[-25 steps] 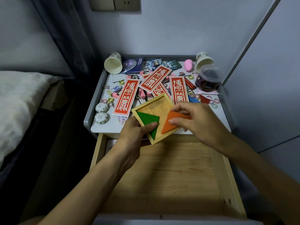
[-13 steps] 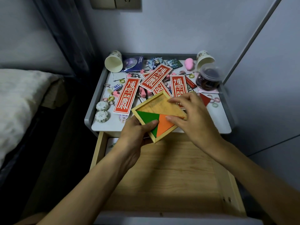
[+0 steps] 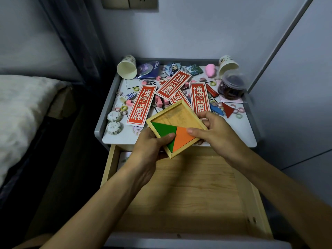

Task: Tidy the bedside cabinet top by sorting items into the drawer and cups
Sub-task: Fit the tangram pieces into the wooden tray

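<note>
Starting left w/ the left hand: curled round the near-left corner of the wooden tray, thumb pressed on the green triangle. Holding the tray in the air, corner-on, above the near edge of the cabinet top & the far end of the open drawer. Next along, the orange triangle, seated edge to edge against the green one. Then the right hand: gripping the tray's right corner, thumb on the orange pc, fingers round the rim & beneath.

Handling, by the look of it: thin wood, so prob. light & stiff, no flex. Not fragile. Loose pcs inside though, likely to slide out if tipped, so best kept level w/ thumbs pinning them. Good hold at the rim corners, or flat from underneath. Painted faces poss. a bit slick.

Onto the surface, left to right: paper cup tipped over at far left, two round white items by the left edge, red labels w/ white characters strewn across the middle, small rings & pink bits scattered among them. Right of the tray, a blue pc & a red triangle. Far right, a lidded plastic jar just in front of a second paper cup, also tipped. Raised grey rim on the left, far & right sides.

Room: pale bedding at left, dark curtain beside it, wall socket up top, pale panel at right. Dim light throughout.
</note>
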